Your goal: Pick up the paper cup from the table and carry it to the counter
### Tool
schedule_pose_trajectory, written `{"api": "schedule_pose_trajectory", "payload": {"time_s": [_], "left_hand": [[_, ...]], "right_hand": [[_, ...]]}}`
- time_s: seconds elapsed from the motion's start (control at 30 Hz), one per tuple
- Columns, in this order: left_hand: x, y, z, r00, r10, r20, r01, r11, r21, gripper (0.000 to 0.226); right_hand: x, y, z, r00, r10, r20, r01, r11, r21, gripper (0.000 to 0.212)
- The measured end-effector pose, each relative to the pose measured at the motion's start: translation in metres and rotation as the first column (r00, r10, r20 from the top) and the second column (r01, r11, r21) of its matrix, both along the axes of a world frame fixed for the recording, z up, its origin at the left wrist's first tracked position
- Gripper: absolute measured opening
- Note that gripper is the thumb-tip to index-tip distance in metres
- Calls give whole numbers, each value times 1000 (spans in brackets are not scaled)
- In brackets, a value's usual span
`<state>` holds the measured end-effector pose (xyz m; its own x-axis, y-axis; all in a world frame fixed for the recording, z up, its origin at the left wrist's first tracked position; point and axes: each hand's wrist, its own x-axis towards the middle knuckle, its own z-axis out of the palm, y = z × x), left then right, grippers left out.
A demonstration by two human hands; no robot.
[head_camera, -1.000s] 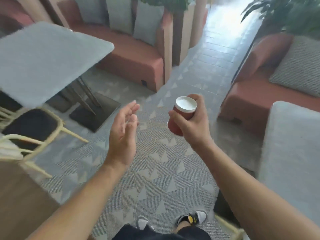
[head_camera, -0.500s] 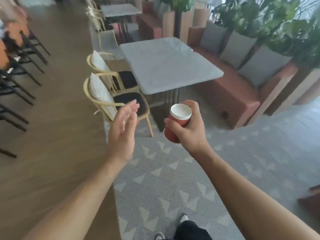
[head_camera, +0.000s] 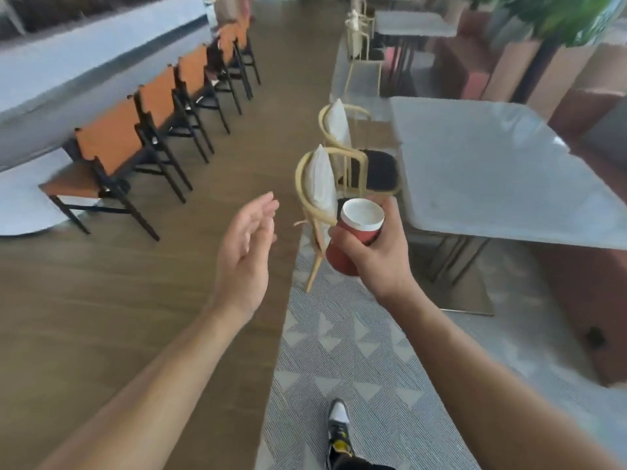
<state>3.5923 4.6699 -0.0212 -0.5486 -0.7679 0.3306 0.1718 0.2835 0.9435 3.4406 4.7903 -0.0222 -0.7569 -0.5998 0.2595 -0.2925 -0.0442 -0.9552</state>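
Now red cup (head_camera: 353, 242) in right hand (head_camera: 380, 252).

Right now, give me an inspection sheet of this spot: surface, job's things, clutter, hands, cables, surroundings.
Surface: grey table at right, nothing seen on it.
Job's things: red cup with white lid, held in the air, tilted.
Clutter: nothing seen.
Hands: right hand grips the red cup; left hand holds nothing, fingers relaxed.
Cables: nothing seen.
Surroundings: two cane chairs at the grey table, row of orange chairs at left, wood floor, patterned carpet.
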Motion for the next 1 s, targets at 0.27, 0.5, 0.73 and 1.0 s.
{"api": "schedule_pose_trajectory", "payload": {"time_s": [0.27,0.5,0.73,1.0], "left_hand": [[-68,-114,10,986,165,31,-164,986,-25,41],[-91,-221,10,966,257,17,-257,966,-10,39],[-109,-364,2,965,262,13,-262,965,-31,43],[-125,-531,14,982,181,49,-178,983,-51,45]], "right_hand": [[-93,-136,20,989,145,-27,-145,989,-2,44],[-131,-259,21,969,245,-17,-246,968,-41,49],[-148,-401,10,963,268,-41,-269,963,-26,48],[-159,-549,23,987,154,-52,-158,984,-78,44]]}}
